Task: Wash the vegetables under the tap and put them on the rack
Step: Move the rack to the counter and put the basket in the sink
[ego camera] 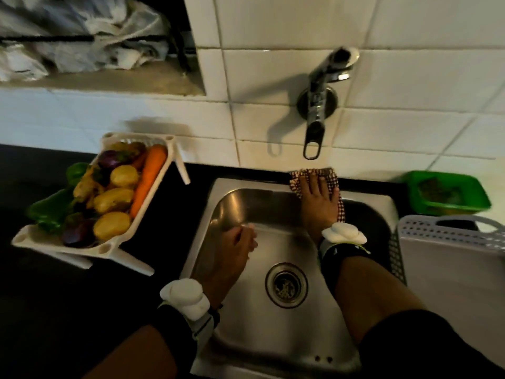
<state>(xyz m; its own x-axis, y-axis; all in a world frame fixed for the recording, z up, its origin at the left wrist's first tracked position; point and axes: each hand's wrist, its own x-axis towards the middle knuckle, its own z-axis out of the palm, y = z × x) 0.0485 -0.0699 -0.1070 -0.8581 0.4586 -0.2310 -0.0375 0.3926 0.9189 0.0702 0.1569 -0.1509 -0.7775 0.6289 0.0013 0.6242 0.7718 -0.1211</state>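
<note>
A cream plastic basket (175, 154) on the black counter at the left holds a carrot (149, 176), potatoes (112, 225), dark aubergines (78, 232) and green peppers (46, 213). The steel sink (273, 212) lies in the middle, with the wall tap (317, 105) above it; no water is running. My right hand (318, 201) presses flat on a red-checked cloth (332, 175) draped over the sink's back rim. My left hand (232, 253) hangs inside the basin near its left wall, fingers loosely curled, holding nothing. A white perforated rack (426, 228) stands right of the sink.
A green tub (448, 192) sits at the back right behind the rack. The drain (286, 284) is in the sink's middle. A wall niche (95, 50) above the counter holds crumpled bags. White tiles back the counter.
</note>
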